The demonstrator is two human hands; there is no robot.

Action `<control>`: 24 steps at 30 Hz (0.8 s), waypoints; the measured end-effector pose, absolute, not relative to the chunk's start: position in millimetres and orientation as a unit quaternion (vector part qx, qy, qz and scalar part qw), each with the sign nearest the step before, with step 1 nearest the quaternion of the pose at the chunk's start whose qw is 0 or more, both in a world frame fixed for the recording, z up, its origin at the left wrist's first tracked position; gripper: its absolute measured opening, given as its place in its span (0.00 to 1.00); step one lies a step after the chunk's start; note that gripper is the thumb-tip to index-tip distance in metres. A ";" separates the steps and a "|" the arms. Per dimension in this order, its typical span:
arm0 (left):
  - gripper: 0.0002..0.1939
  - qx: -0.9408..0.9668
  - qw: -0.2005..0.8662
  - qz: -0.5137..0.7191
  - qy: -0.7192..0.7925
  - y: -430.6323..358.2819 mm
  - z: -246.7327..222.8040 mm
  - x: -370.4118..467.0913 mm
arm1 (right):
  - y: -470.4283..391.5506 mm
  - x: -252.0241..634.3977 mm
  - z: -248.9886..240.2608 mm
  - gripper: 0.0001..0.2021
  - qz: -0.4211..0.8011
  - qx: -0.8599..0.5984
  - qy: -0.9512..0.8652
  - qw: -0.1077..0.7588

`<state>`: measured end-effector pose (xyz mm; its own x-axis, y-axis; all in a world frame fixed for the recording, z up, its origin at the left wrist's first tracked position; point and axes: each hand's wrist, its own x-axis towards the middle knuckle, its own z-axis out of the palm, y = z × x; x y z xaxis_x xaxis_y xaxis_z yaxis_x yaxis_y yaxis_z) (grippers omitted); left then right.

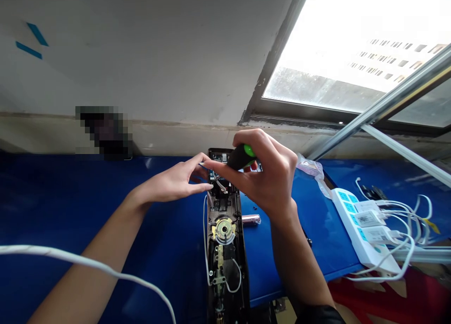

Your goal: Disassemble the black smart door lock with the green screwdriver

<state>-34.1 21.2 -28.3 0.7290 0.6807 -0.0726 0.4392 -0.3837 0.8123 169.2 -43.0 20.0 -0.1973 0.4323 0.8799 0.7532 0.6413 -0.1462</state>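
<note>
A long black device housing (225,206) lies open, its far end away from me, showing a circuit board, a round brass-coloured part (225,229) and white wires. My right hand (269,169) is closed around a black and green screwdriver handle (241,157) above the far end; the tool's shaft slants down to the left toward the board. At the housing's left edge is my left hand (183,178), thumb and fingers bent toward the board. Its fingertips are partly covered, so whether they pinch anything is unclear.
A white power strip (355,230) with chargers and cables stands at the right of the blue table (169,249). A wrapped cylindrical item (251,219) and small screws lie right of the housing. One white cable (105,267) crosses the lower left. Metal bars cross the window side.
</note>
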 end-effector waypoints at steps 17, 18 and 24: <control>0.19 0.777 0.525 0.171 0.303 26.2 -41.0 -32.7 | -56.2 178.4 30.7 0.08 -0.054 -0.424 -0.783 0.451; 0.19 0.775 0.527 0.174 0.303 26.0 -41.3 -32.5 | -56.0 177.7 29.9 0.05 -0.063 -0.427 -0.778 0.456; 0.22 0.770 0.533 0.188 0.296 24.6 -41.8 -29.6 | -64.4 179.0 34.5 0.16 0.020 -0.379 -0.832 0.405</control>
